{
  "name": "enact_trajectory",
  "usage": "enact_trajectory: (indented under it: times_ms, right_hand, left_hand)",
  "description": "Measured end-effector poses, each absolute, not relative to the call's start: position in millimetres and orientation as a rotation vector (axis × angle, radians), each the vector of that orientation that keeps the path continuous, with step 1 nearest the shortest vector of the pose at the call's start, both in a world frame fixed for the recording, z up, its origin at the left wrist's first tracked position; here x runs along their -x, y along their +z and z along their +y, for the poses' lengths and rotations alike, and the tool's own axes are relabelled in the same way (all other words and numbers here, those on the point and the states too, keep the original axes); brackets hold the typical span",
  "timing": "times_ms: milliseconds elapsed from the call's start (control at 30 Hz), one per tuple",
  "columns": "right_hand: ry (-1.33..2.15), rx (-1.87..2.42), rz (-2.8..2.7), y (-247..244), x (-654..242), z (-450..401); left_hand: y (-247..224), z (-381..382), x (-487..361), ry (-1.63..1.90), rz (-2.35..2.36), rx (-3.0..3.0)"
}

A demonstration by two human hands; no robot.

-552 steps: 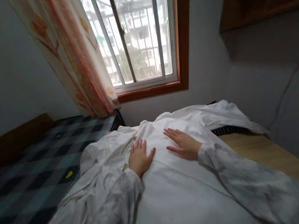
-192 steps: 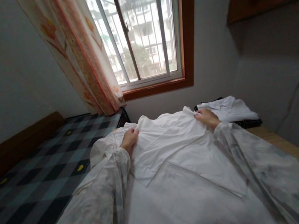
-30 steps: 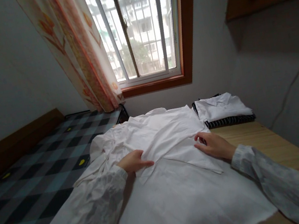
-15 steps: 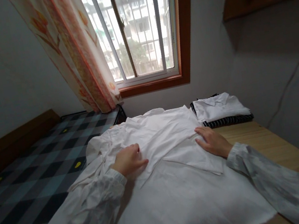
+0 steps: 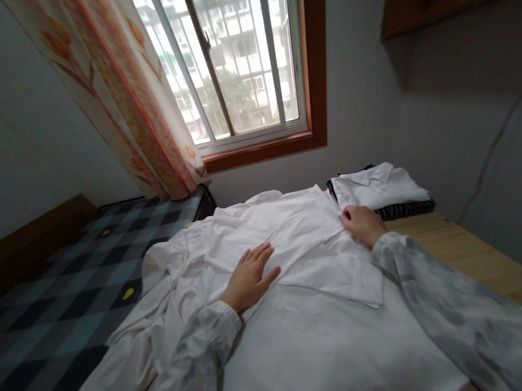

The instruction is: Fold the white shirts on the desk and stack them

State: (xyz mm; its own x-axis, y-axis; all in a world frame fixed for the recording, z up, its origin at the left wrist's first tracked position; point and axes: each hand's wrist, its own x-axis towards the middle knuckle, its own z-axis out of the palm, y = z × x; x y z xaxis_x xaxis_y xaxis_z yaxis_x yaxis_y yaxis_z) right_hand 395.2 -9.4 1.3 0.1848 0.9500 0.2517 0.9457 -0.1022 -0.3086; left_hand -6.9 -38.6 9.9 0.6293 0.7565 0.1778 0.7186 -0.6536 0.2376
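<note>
A white long-sleeved shirt (image 5: pixel 315 340) lies spread over the wooden table, wrinkled toward its left side. One sleeve (image 5: pixel 106 381) trails down along the left table edge, while another piece of it lies folded across the middle. My left hand (image 5: pixel 252 277) rests flat on the shirt's middle, fingers stretched out. At the shirt's right edge my right hand (image 5: pixel 365 225) has its fingers curled and pinched on the fabric; the fingertips are partly hidden.
A folded white shirt (image 5: pixel 379 185) lies on a dark striped garment (image 5: pixel 406 208) at the table's far right corner. Bare wooden tabletop (image 5: pixel 456 256) shows along the right. A bed with a checked cover (image 5: pixel 71 287) adjoins on the left. Behind are a curtain (image 5: pixel 124 98) and window.
My left hand has slid right over the shirt and flattened out. My right hand has moved slightly up, its spread fingers now closed on the shirt's right edge. The view has shifted slightly.
</note>
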Motion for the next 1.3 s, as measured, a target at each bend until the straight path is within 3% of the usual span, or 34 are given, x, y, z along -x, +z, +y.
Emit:
enact_trajectory:
  times_ms: [467,733,1000,1300]
  right_hand:
    - [0.251,1.858,-1.321,-33.4,-424.2,3.0]
    - [0.568,1.721,-1.038,-34.6,-434.2,-4.1]
    - [0.177,1.779,-1.349,-26.9,-424.7,-17.1]
    - [0.092,1.980,-1.529,-28.2,-416.8,-16.6]
  left_hand:
    - [8.2,-40.9,9.5,0.408,1.209,-2.692]
    - [6.6,-40.4,10.1,0.443,1.206,-2.688]
    - [6.9,-40.3,9.6,0.410,1.217,-2.690]
    - [7.7,-40.7,9.0,0.417,1.217,-2.692]
